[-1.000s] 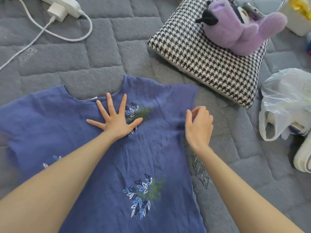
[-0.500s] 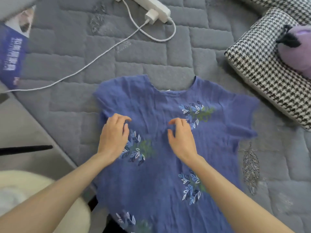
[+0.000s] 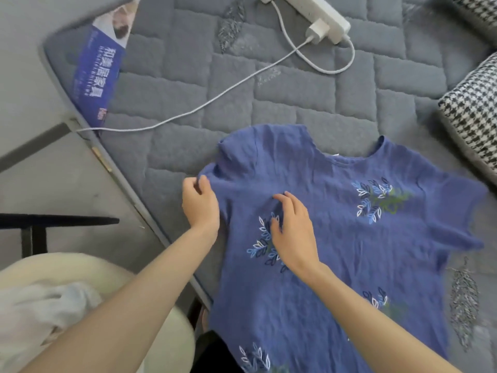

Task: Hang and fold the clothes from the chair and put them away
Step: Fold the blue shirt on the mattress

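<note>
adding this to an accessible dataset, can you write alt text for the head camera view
A person's left hand pinches the sleeve edge of a blue leaf-print shirt spread on a grey quilted mattress, while the right hand rests on its chest. A white power strip lies beyond.

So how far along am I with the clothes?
Done: the blue shirt lies spread out on the grey mattress. In hand: your left hand pinches its sleeve-side edge while the right hand rests on the chest, with no fold made yet. Left: folding it, plus the white garment on the cream chair, and putting everything away.
</note>
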The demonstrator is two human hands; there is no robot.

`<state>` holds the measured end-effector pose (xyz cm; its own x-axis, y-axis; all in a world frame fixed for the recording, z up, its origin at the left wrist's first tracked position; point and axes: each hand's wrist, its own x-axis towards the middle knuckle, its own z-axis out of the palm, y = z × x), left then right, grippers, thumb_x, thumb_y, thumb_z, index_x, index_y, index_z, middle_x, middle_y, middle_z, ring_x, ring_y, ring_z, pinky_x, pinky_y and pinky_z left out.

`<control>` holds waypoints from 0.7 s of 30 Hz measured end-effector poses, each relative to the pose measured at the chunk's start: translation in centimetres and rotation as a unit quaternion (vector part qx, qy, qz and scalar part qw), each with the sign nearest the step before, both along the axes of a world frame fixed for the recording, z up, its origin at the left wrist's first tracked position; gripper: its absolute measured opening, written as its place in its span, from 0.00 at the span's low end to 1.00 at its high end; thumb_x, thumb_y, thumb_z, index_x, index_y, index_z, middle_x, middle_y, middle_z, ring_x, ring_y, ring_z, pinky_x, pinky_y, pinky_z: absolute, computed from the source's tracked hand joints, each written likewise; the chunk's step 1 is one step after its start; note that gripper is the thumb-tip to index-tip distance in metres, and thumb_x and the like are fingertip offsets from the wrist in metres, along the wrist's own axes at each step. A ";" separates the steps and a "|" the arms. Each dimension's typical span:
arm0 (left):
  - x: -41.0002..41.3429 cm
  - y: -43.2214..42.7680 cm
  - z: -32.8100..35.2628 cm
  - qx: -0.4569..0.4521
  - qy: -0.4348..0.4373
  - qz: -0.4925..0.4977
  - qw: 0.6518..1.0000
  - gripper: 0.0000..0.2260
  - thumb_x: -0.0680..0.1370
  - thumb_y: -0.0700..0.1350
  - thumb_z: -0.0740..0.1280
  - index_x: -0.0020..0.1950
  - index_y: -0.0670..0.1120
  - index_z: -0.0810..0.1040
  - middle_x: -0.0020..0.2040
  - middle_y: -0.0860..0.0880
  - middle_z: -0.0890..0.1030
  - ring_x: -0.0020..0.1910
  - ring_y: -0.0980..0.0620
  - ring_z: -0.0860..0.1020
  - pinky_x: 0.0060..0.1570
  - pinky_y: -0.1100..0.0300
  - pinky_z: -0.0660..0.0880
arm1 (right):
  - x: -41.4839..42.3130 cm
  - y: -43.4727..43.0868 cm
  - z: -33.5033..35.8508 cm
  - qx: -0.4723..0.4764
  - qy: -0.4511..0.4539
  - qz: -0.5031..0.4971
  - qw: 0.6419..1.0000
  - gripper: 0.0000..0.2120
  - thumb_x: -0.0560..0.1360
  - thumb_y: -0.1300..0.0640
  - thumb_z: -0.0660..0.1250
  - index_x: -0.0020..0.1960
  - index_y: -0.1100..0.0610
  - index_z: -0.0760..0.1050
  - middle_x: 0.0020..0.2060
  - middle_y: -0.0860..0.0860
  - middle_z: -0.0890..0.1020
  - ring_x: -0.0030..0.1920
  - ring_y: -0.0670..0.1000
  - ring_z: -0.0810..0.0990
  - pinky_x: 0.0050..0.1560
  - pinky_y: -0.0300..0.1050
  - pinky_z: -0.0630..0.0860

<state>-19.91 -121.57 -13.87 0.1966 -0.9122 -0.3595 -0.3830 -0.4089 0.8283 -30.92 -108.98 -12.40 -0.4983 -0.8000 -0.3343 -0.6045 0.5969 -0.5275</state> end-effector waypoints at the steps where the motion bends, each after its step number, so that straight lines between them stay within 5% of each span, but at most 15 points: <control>1: 0.8 -0.2 0.2 -0.017 0.001 0.028 0.999 0.07 0.82 0.43 0.58 0.46 0.42 0.68 0.41 0.47 0.74 0.41 0.49 0.70 0.38 0.65 0.62 | 0.2 -0.1 0.1 0.004 0.001 0.002 1.000 0.22 0.79 0.62 0.60 0.71 0.52 0.65 0.74 0.49 0.62 0.75 0.49 0.57 0.72 0.47 0.59; 4: 3.4 -0.2 0.4 -0.026 0.007 0.058 0.998 0.06 0.81 0.43 0.60 0.46 0.42 0.69 0.37 0.52 0.72 0.38 0.51 0.70 0.38 0.66 0.63 | 0.9 -0.7 0.2 0.028 0.023 0.020 0.999 0.22 0.79 0.60 0.59 0.72 0.52 0.63 0.74 0.51 0.60 0.75 0.53 0.56 0.72 0.48 0.57; 8: 5.8 0.4 -0.6 0.079 0.031 -0.007 0.996 0.04 0.77 0.43 0.65 0.45 0.44 0.72 0.36 0.54 0.75 0.37 0.52 0.72 0.36 0.62 0.67 | 2.0 -1.5 0.1 0.085 0.042 0.004 0.996 0.22 0.80 0.57 0.58 0.73 0.48 0.59 0.77 0.50 0.54 0.76 0.57 0.49 0.73 0.58 0.52; 12: 5.8 -1.7 -0.9 0.176 0.005 -0.095 0.980 0.15 0.79 0.55 0.60 0.44 0.45 0.78 0.40 0.51 0.79 0.41 0.50 0.75 0.41 0.57 0.72 | 2.1 -2.2 -0.2 0.088 0.057 0.014 0.994 0.23 0.81 0.55 0.57 0.74 0.47 0.57 0.77 0.49 0.49 0.77 0.55 0.45 0.73 0.65 0.47; 17: 2.7 -5.7 0.2 0.210 0.009 -0.200 0.957 0.19 0.78 0.61 0.59 0.37 0.49 0.76 0.35 0.53 0.77 0.32 0.53 0.73 0.26 0.62 0.66 | 1.5 -2.8 -0.4 0.091 -0.001 -0.013 0.996 0.25 0.81 0.56 0.57 0.75 0.44 0.55 0.78 0.49 0.46 0.77 0.56 0.43 0.69 0.74 0.47; 21: 0.9 -6.5 0.0 0.247 0.085 -0.195 0.946 0.09 0.76 0.51 0.69 0.43 0.45 0.79 0.39 0.51 0.79 0.40 0.52 0.77 0.38 0.61 0.73 | 1.0 -3.3 -0.3 0.105 -0.006 -0.015 0.994 0.25 0.80 0.57 0.58 0.74 0.45 0.56 0.77 0.50 0.49 0.75 0.56 0.47 0.67 0.76 0.51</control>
<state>-18.97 -128.06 -13.90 -0.2183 -0.6169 -0.7562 -0.4631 -0.6166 0.6367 -29.93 -112.29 -12.67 -0.5154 -0.6972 -0.4983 -0.5791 0.7120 -0.3971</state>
